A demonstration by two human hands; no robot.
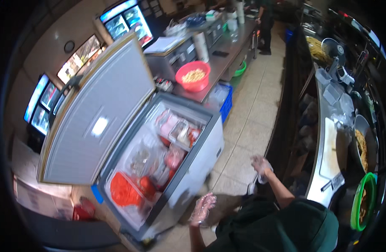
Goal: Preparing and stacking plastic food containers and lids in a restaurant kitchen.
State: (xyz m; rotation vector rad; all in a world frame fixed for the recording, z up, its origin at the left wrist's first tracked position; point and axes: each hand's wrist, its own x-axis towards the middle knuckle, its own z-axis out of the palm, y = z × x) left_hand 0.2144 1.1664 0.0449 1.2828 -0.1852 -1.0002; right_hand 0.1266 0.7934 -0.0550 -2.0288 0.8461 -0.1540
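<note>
My left hand (203, 208), in a clear plastic glove, is in the air beside the front wall of a chest freezer (196, 167). Its fingers are loosely spread, with nothing visible in them. My right hand (261, 167), gloved the same way, hangs over the tiled floor between the freezer and the right-hand counter, also empty as far as I can see. The freezer's lid (117, 94) stands raised. Inside lie a bright red-orange mass (123, 189) at the near end, plastic bags of food (174, 157) in the middle, and a clear container of packed food (180, 134) towards the far end.
Beyond the freezer, a steel counter (218, 67) bears a red bowl (193, 77) of pale pieces. A blue crate (226, 104) sits below. To my right are a cutting board (330, 151), a wok (360, 126) with food and a green basin (353, 204). Another person (267, 31) stands far ahead.
</note>
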